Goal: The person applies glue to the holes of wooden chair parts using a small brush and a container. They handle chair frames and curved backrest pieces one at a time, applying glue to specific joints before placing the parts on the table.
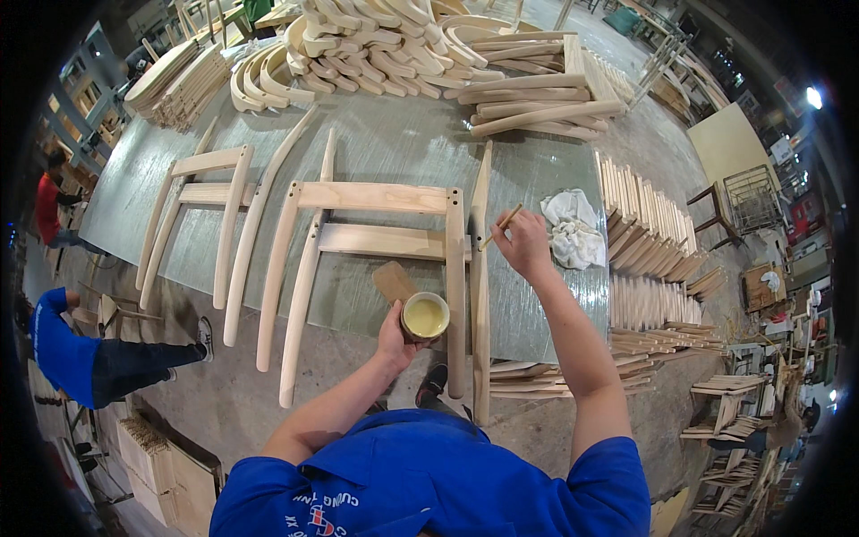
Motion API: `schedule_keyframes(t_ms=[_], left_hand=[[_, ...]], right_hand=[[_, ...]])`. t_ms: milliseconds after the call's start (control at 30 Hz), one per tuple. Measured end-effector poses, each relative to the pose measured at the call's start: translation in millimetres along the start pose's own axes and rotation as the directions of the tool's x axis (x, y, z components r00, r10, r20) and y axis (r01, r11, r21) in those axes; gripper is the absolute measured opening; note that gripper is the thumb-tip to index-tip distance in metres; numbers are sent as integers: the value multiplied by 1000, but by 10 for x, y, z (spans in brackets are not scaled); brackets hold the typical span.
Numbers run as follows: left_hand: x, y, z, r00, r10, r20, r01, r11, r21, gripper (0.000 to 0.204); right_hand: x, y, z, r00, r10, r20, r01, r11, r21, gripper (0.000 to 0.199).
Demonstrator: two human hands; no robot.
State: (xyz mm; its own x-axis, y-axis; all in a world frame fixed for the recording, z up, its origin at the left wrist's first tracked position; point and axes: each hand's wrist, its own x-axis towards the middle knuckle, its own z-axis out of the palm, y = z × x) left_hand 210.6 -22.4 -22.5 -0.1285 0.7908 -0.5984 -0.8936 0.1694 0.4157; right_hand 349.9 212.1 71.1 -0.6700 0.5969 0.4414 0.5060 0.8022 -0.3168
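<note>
My left hand [394, 336] holds a small round cup of pale yellow glue [425, 315] over the near edge of the grey workbench [394, 134]. My right hand [523, 246] grips a thin wooden stick [502, 225] with its tip at a long curved wooden rail [480, 286]. Just left of that rail lies an assembled pale wood chair-back frame [371, 219] with two crosspieces. A small flat wood offcut [394, 282] lies beside the cup.
A second chair frame [201, 192] lies further left. Curved wooden parts are heaped at the bench's far end [376, 45] and right [537, 94]. A white rag [573, 231] lies by my right hand. Slat stacks [649, 224] line the right. Two people stand at left [67, 349].
</note>
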Motion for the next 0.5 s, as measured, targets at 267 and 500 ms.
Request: schedule_keyframes(t_ms=[267,500], left_hand=[[-36,-4,-35,1000,-12,-14,13,1000,21,50],[-56,4,-70,999,-8,-32,9,1000,24,53]], right_hand=[[-19,34,68,999,16,-30,-16,1000,-17,12],[20,63,129,997,36,-69,-37,999,-9,12]])
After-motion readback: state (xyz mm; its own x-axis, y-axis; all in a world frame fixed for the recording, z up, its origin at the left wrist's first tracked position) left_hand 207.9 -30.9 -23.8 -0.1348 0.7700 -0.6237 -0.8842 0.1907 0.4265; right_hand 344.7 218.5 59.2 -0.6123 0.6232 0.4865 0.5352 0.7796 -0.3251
